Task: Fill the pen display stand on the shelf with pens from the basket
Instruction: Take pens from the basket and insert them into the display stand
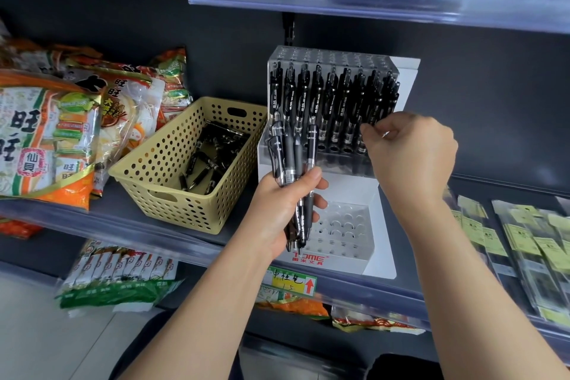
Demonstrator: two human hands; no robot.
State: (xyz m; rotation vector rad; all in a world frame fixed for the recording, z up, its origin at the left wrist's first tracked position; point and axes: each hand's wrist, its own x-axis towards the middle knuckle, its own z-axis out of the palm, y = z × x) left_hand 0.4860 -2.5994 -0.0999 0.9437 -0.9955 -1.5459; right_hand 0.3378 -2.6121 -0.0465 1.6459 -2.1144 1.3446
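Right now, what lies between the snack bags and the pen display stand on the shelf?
In the head view, the yellow basket, holding loose black pens, fills that stretch.

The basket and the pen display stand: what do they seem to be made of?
The basket looks like moulded plastic, matte beige: round holes and cut-out handles suggest that. The pen display stand seems clear glossy acrylic or similar plastic, since the pens show through it; its white back panel may be plastic or card.
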